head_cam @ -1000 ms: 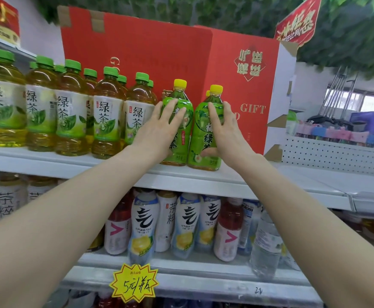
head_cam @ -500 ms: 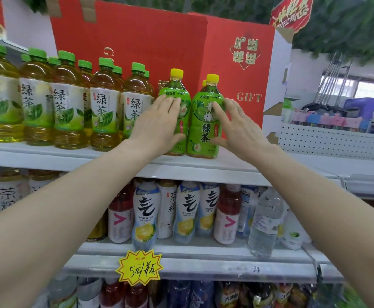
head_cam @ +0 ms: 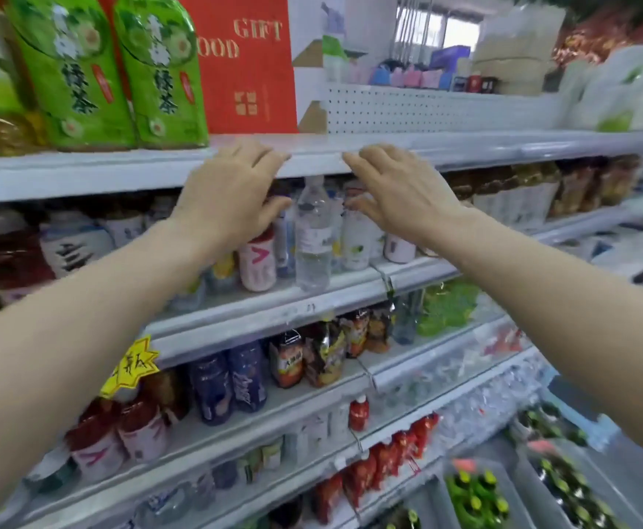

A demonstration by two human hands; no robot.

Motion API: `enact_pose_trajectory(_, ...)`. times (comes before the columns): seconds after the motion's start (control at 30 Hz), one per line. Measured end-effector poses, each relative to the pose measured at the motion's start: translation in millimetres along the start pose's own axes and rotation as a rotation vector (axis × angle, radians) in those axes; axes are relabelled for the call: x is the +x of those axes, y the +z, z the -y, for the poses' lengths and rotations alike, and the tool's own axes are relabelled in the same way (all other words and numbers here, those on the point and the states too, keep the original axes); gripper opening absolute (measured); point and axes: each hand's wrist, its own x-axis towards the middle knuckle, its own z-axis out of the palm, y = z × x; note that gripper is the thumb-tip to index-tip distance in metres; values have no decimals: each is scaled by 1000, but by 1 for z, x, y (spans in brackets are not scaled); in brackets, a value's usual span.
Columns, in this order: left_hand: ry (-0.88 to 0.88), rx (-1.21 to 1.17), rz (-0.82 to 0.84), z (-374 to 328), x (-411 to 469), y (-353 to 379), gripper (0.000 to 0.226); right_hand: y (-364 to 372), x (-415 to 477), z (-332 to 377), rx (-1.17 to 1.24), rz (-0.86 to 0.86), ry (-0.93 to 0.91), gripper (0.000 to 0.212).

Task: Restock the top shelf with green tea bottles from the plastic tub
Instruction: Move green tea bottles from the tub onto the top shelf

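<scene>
Your left hand (head_cam: 232, 192) and right hand (head_cam: 400, 192) are spread, empty, mid-frame before the top shelf (head_cam: 83, 169) edge; green tea bottles (head_cam: 121, 78) stand upper left.

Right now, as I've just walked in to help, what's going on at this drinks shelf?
Two bright green plastic tea bottles stand on the white top shelf beside a red gift box. A person's bare left hand and right hand hover empty before its edge; more bottles sit in the clear plastic tub below.
</scene>
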Motion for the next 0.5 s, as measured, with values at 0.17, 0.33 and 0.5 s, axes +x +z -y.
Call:
enact_pose_trajectory(0.17,104,-107,54,-78,11,49,59,29,-94,-46,-23,83,91,62)
enact_pose_trajectory(0.33,206,-215,74,-168,28,108,58,73,-185,-105,-13,184,175,59)
enact_pose_trajectory(0.5,223,-343,147,-271,43,192,53,130,-278,-172,9,298,199,59)
